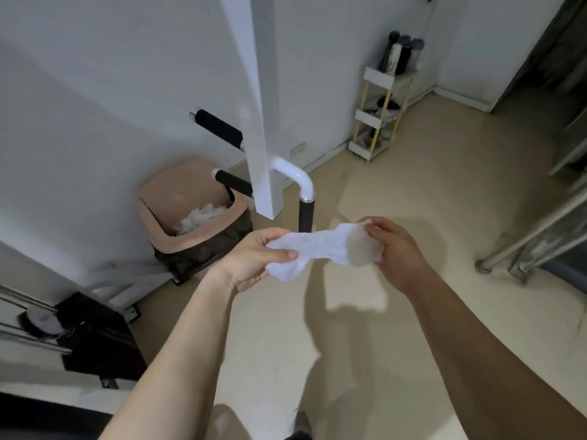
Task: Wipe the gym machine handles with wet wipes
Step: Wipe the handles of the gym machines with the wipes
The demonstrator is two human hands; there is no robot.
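Spanning both hands [254,260] [397,252], seemingly damp wipe [320,246]

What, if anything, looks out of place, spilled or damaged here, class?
Nothing stands out. Crumpled white wipes lie inside the pink plastic bin, none on the beige floor; the left hand and the right hand pinch a white wet wipe between them.

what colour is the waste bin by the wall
The plastic waste bin is pale pink, dark liner inside; head view.

Plain white walls [95,74] meet a smooth beige floor [413,185]. A pink plastic waste bin with dark liner [178,185] stands by the left wall; a white three-tier shelf trolley with yellow posts [376,77] stands by the far wall.
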